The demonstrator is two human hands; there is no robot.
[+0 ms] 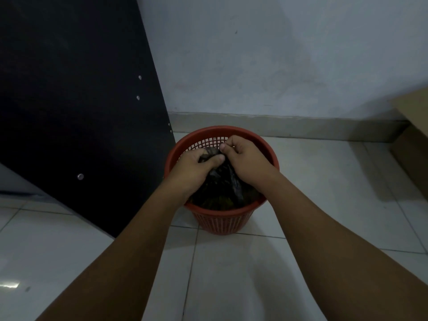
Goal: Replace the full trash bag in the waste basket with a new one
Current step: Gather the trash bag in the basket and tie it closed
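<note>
A round red-orange mesh waste basket stands on the white tiled floor near the wall. Inside it sits a dark trash bag, its top gathered into a bunch above the rim. My left hand is closed around the bunched neck of the bag. My right hand pinches the same bunched plastic from the right, fingers curled, thumb touching the bag top. Both hands hover over the basket's opening. The bag's contents are hidden.
A tall black panel with metal screw heads leans or stands just left of the basket. A cardboard box sits at the right edge. A grey-white wall with a baseboard runs behind the basket.
</note>
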